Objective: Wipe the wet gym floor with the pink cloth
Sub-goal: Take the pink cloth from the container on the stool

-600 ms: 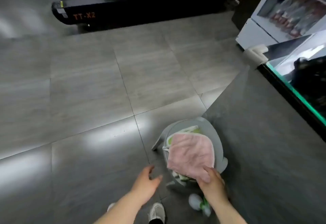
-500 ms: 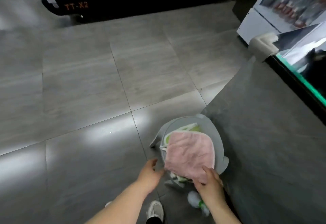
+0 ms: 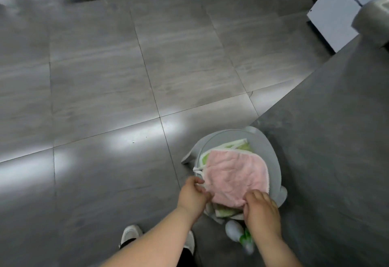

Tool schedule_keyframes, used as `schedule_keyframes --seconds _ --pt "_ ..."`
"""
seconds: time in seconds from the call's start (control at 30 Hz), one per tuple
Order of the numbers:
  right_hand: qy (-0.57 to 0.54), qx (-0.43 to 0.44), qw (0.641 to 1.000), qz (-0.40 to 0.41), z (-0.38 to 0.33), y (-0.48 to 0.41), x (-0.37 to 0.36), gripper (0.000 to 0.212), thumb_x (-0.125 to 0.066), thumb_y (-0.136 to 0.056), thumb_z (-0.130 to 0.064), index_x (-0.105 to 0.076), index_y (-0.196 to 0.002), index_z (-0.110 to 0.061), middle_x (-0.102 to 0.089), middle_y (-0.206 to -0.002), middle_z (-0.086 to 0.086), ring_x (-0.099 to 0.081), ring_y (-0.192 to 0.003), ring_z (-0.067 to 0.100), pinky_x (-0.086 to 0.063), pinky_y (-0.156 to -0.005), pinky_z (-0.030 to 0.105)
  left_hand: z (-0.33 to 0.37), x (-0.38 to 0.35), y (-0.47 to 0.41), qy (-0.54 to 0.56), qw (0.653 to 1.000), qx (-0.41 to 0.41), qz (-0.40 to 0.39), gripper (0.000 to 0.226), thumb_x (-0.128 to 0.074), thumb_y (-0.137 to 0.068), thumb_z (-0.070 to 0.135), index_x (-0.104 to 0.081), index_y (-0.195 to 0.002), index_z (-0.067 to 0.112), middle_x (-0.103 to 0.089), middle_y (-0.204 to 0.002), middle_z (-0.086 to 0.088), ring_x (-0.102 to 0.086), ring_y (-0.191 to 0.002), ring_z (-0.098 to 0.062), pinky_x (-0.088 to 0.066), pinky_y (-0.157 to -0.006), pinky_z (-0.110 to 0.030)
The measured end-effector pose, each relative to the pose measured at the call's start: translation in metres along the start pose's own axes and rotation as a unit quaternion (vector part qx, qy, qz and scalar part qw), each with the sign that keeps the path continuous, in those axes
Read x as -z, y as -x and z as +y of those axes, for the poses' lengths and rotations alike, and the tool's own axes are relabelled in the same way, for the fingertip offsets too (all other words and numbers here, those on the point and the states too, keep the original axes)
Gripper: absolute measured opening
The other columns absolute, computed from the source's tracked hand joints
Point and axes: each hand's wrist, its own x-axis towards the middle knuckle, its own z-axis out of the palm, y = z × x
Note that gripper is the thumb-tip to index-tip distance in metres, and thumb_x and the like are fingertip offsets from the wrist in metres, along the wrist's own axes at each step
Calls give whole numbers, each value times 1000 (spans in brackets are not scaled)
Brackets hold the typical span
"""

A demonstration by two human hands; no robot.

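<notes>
Left hand [image 3: 192,194] and right hand [image 3: 261,210] grip the pink cloth [image 3: 235,179]

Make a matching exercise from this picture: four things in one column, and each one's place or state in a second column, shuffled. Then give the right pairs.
Things:
1. pink cloth
2. green cloth
3. left hand
4. spray bottle

Places or states:
A. on the floor near the shoes, partly behind the right hand
B. pinching the pink cloth's left edge
C. top of the pile in the grey basin
D. under the pink cloth, showing at the far edge

Pairs: 1-C, 2-D, 3-B, 4-A
</notes>
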Motion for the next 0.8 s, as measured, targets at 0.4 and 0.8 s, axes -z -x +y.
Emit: schedule_keyframes --seconds 0.4,0.8 --pt "-329 56 941 -57 -57 -3 207 22 -63 -80 -16 -51 -91 -32 -58 -77 -22 -58 -96 16 -39 -73 21 133 114 110 73 969 -236 -1 34 -58 -80 1 -61 -67 33 -62 -75 18 -56 -67 10 -41 -60 2" --pt "-424 332 827 -162 -305 15 282 36 -46 -87 4 -62 -92 -28 -56 -60 -45 -51 -67 -26 -37 -66 -2 108 307 236 159 914 -301 222 30 -61 -78 10 -55 -86 38 -65 -82 18 -58 -70 18 -46 -69 -1"
